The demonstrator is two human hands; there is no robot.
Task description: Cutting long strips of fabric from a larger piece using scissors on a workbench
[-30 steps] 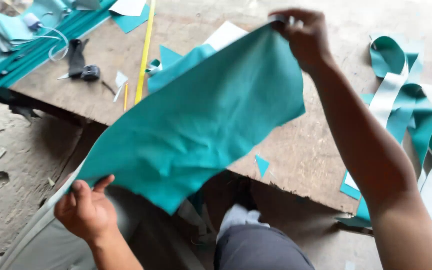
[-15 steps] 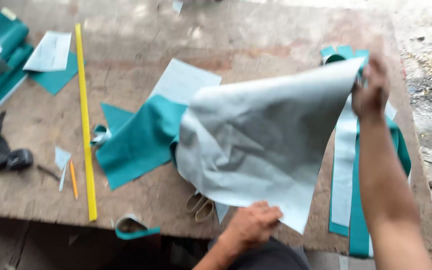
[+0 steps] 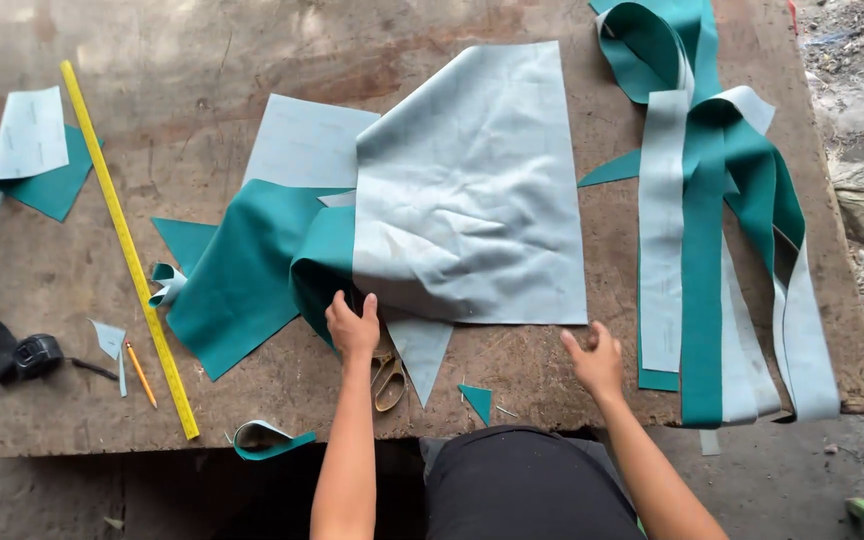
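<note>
the counter [image 3: 252,60] carries a big sheet [image 3: 472,190], grey side up, lying flat just ahead of both hands. long strips [image 3: 702,250] lie to the right of the right hand [image 3: 594,358], whose grip is wide, fingers spread beside the sheet's near corner. the left hand [image 3: 354,325] presses the sheet's near left edge, grip narrow, above the scissors [image 3: 388,378]. a ruler [image 3: 127,245] lies well left.

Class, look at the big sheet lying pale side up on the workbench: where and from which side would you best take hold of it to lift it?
Probably the near edge of the pale sheet, from the person's side. That edge lies straight and free on the table, its right corner just ahead of the right hand, while the left hand already touches its left end. The far edge is a longer reach.
</note>
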